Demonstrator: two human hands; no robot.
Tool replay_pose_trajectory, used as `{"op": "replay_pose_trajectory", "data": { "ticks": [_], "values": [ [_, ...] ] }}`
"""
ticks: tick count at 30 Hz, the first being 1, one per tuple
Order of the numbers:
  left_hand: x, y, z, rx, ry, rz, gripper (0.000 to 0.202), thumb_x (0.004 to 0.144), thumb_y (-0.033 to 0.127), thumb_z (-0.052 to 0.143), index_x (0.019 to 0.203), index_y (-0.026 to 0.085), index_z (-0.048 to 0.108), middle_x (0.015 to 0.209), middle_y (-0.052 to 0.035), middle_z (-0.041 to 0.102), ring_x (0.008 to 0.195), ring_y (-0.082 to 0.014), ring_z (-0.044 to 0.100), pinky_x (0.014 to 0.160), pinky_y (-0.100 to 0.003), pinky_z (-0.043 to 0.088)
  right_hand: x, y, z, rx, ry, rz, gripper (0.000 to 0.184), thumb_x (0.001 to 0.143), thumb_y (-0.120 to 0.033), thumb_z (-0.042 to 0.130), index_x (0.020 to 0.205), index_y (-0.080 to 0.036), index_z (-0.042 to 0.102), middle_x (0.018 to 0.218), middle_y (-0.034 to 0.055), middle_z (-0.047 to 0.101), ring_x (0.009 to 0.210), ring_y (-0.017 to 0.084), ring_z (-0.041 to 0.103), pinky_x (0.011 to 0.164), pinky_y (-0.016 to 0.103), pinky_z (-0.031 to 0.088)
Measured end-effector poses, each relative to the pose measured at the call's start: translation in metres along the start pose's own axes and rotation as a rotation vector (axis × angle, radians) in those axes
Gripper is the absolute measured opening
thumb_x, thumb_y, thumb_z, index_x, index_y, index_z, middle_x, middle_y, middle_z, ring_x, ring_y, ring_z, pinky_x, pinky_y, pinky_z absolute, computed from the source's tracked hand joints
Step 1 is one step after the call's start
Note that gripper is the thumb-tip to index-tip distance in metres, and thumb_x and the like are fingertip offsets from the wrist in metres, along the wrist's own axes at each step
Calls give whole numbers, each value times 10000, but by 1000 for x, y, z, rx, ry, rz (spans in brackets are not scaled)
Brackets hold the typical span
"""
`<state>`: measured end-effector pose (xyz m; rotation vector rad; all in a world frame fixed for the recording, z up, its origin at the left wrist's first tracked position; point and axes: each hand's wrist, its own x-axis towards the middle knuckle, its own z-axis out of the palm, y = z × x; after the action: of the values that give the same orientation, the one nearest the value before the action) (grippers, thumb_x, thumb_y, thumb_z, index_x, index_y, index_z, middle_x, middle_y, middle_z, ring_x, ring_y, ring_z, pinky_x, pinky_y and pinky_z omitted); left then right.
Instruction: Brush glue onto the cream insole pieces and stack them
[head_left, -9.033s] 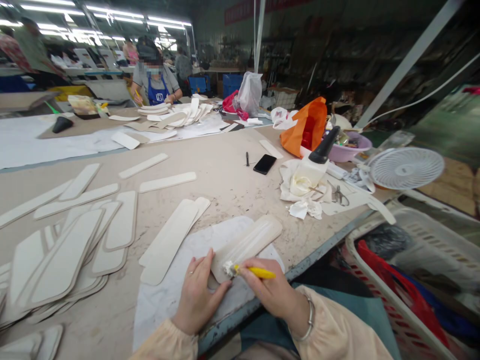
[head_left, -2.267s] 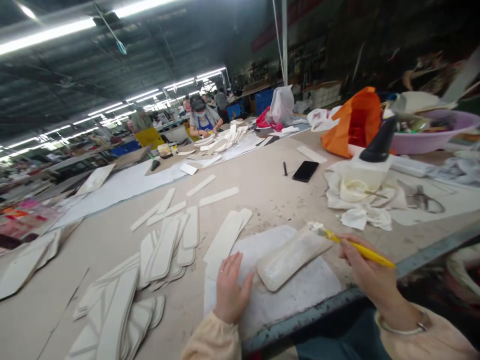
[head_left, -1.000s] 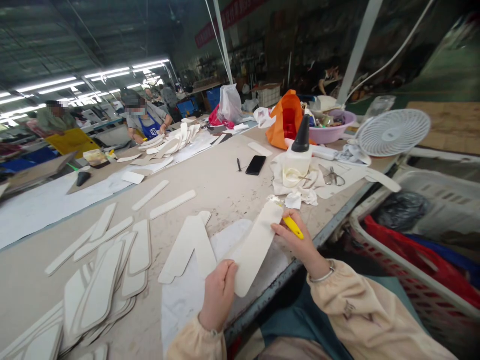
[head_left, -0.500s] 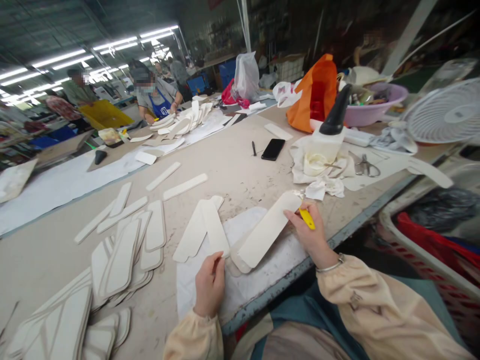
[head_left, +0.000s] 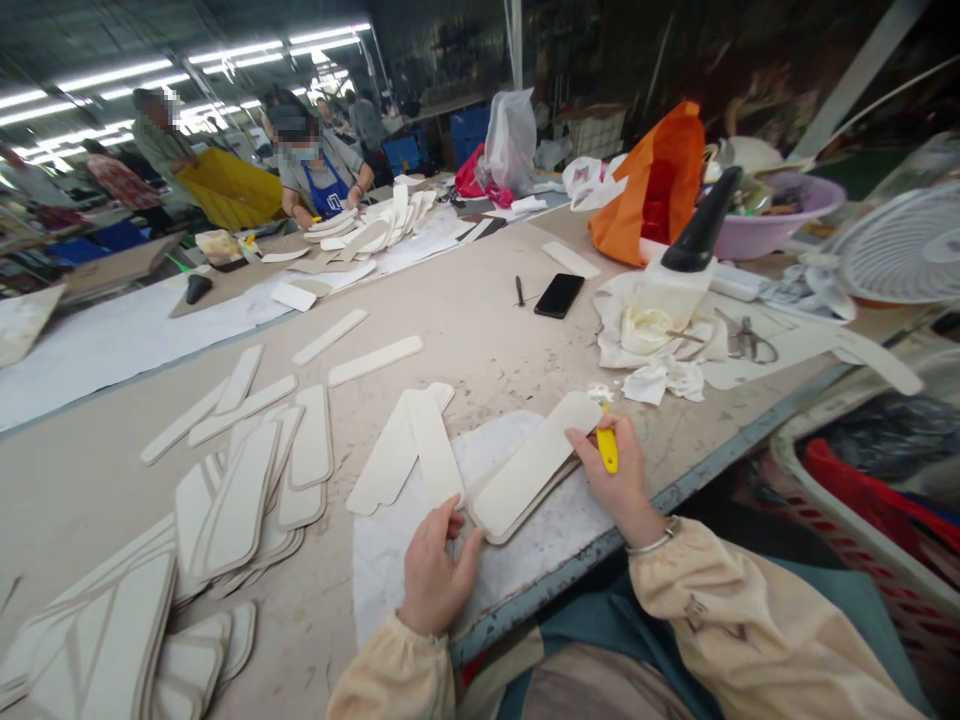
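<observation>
My right hand (head_left: pixel 619 480) is closed round a yellow-handled tool (head_left: pixel 608 450), whose working end I cannot make out. Its thumb and fingertips also pinch the upper end of a long white panel with rounded corners (head_left: pixel 529 465). This panel lies over another panel, on white paper (head_left: pixel 555 530). Near the panel's lower left corner is my left hand (head_left: pixel 442 565), thumb and fingers apart, fingertips close to the tip of a neighbouring panel (head_left: pixel 433 445). That one overlaps a further panel (head_left: pixel 386 455).
Stacks of panels (head_left: pixel 240 500) cover the table's left side. Behind my right hand stand a glue-like pot with a black-topped bottle (head_left: pixel 679 280), crumpled tissue (head_left: pixel 660 382) and scissors (head_left: pixel 750 343). A phone (head_left: pixel 559 295) lies mid-table. Across it, a co-worker (head_left: pixel 319 175) handles similar panels.
My left hand has let go of the neighbouring panel's tip and opened, moving slightly right. The upper panel's far end has shifted slightly left, and the yellow handle has turned more upright. The view has shifted slightly.
</observation>
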<state>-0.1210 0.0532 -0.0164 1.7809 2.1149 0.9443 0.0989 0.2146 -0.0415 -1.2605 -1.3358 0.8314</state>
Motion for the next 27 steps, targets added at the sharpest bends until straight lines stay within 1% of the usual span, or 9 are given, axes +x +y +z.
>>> {"op": "replay_pose_trajectory", "data": {
  "ticks": [3,6,8,10,12,18,24,27],
  "values": [
    [0,2,-1,-4,-15,47,411,796,245,568,1190,152,496,900,-63,591,784,-163,572,711,-302,512,-2,-1,0,-76,7,-24,341,725,-378,668,895,-235,409,683,-22,539,577,168,545,560,318,457],
    [-2,2,-1,27,2,133,384,784,153,518,1169,166,524,990,-92,566,910,-190,564,781,-323,508,-3,-1,0,-118,11,-36,328,736,-382,655,894,-230,411,692,-22,538,586,164,538,573,314,451],
    [-3,1,0,67,36,206,383,778,103,499,1148,184,556,1025,-98,543,955,-193,549,818,-329,500,-3,0,0,-133,10,-47,322,741,-384,649,896,-229,414,710,-17,538,607,167,539,583,314,450],
    [-5,-2,3,99,56,276,401,773,59,487,1134,205,581,1021,-91,527,932,-180,541,803,-319,501,-3,1,0,-146,10,-52,321,743,-388,646,899,-227,416,727,-10,538,629,171,540,590,314,450],
    [-5,-3,5,121,50,323,426,764,28,484,1127,220,598,1014,-86,516,905,-173,530,776,-312,503,-3,1,0,-164,9,-50,322,744,-392,644,903,-225,419,733,-5,540,636,175,539,592,317,448],
    [-4,-3,4,183,7,367,429,769,19,482,1134,209,605,1014,-95,513,913,-190,508,765,-339,500,0,-6,-5,-201,6,-85,306,749,-391,637,896,-222,429,732,-7,550,624,172,542,601,317,446],
    [-4,-6,3,197,-8,402,414,793,50,483,1153,222,592,1030,-97,514,917,-191,516,766,-351,508,14,-11,-14,-218,35,-118,260,787,-397,601,873,-228,423,741,-11,551,633,161,542,622,308,446],
    [-3,-9,4,218,-5,412,412,795,61,486,1152,237,594,1032,-95,524,919,-190,529,767,-347,514,18,-10,-18,-225,25,-143,219,806,-381,576,862,-235,423,753,-8,552,630,158,540,624,306,447]
  ]
}}
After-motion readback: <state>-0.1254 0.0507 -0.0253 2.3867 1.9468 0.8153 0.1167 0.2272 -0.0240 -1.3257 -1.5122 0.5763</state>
